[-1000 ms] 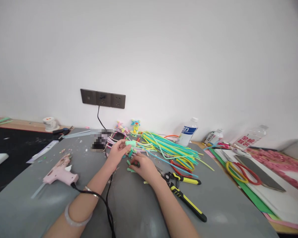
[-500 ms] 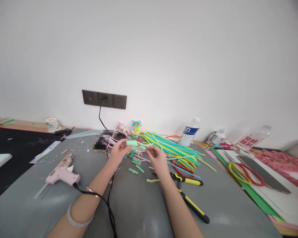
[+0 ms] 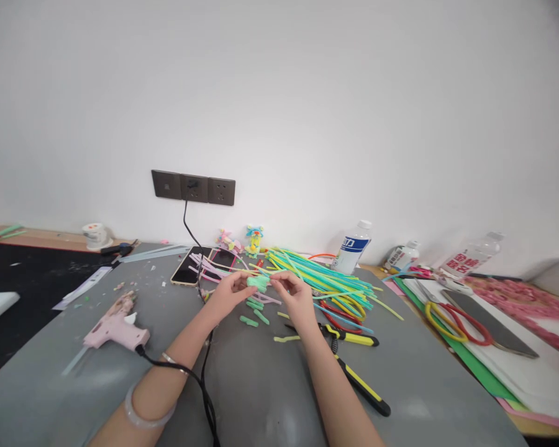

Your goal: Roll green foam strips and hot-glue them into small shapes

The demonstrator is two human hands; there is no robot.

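The right hand (image 3: 294, 297), a moment ago down at the short green fuzzy pieces (image 3: 248, 321) on the smooth grey table (image 3: 261, 385), now meets the pale-green fuzzy bundle (image 3: 258, 284) the left hand (image 3: 230, 295) pinches above them, its own fingertips drawn narrow on what I cannot tell, bringing both hands to one piece.

The head view looks from the person's own eye level, forward and down across the grey work surface (image 3: 261, 385) to the wall (image 3: 279, 112). It is wide, with the left hand (image 3: 229, 293) and right hand (image 3: 297, 300) fairly near, below centre.
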